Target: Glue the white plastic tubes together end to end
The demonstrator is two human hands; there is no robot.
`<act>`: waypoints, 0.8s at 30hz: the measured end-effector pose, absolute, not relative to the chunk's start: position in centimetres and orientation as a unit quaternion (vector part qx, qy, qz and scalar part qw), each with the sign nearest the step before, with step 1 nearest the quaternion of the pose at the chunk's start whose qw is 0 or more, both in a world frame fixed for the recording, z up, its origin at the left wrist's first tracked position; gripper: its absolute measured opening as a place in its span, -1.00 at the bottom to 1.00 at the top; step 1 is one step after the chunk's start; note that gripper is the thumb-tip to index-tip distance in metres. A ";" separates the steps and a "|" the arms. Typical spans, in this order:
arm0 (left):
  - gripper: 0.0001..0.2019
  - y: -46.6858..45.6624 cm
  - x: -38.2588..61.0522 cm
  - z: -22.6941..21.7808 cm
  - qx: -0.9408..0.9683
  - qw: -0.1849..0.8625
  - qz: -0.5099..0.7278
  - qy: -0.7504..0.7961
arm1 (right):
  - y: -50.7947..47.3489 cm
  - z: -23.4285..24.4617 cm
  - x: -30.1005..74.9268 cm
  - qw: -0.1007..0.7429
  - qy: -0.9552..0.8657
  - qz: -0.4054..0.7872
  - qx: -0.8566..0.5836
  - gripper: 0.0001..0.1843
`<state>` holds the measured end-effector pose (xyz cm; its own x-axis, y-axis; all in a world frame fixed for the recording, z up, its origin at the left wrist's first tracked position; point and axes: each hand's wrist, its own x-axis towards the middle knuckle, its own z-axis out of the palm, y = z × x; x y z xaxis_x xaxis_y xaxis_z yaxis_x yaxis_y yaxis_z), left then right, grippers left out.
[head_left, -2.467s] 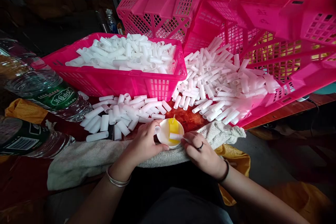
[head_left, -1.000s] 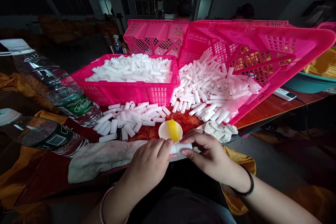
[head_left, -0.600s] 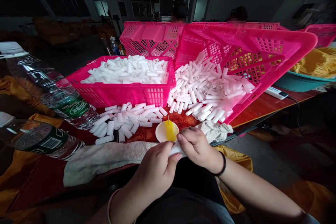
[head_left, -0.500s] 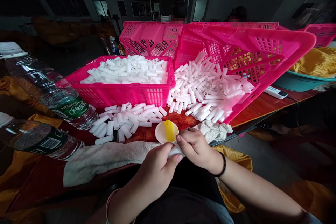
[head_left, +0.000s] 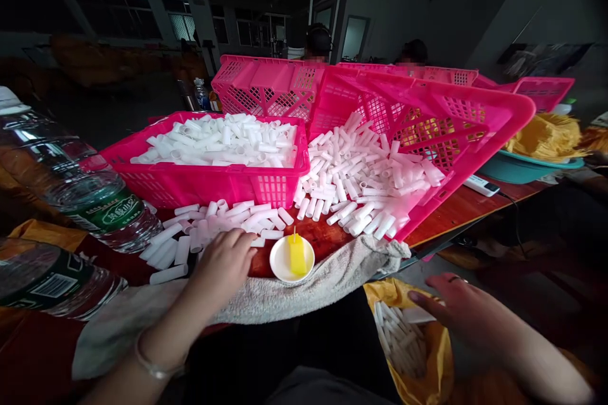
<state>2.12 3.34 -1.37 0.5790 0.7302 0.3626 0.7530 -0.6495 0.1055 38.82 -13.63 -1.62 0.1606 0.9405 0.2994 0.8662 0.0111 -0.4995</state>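
Note:
My left hand (head_left: 227, 269) reaches over the near edge of a loose pile of white plastic tubes (head_left: 209, 228), fingers stretched forward and touching or just above them. Its fingertips are partly hidden. My right hand (head_left: 458, 307) hangs above a yellow bag (head_left: 444, 354) at the lower right, thumb and fingers apart. A white tube (head_left: 420, 315) lies just below those fingers, over the bag's mouth. More white tubes (head_left: 401, 342) fill the bag. Between my hands, a small white dish (head_left: 280, 262) holds a yellow block (head_left: 297, 256) with a thin pin standing up from it.
A pink basket (head_left: 213, 180) heaped with white tubes stands behind the pile. A tilted pink basket (head_left: 503, 107) spills tubes onto the table. Two water bottles (head_left: 102, 202) stand left. A towel (head_left: 327, 275) lines the front edge. A teal basin (head_left: 517, 168) is far right.
My hands have parted from the tube they both held. The left went left to the pile; the right went right over the bag. The view has shifted slightly.

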 end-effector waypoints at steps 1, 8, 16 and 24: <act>-0.79 4.9 1.6 -1.7 -0.890 0.043 -0.164 -0.422 | -12.7 -1.8 38.9 0.278 -0.655 0.036 -0.702 -0.76; -0.79 7.7 2.7 -2.4 -0.920 0.055 -0.105 -0.373 | 2.2 -1.8 33.7 0.066 -0.709 -0.045 -0.701 -0.71; -0.84 2.1 -0.5 -2.5 -0.792 -0.255 -0.338 -0.440 | 3.2 -1.8 33.7 0.135 -0.755 -0.013 -0.641 -0.66; -0.55 -1.7 -0.1 -3.5 -0.868 -0.092 -0.106 -0.476 | -1.7 -4.5 28.9 0.290 -0.830 0.188 -0.437 -0.48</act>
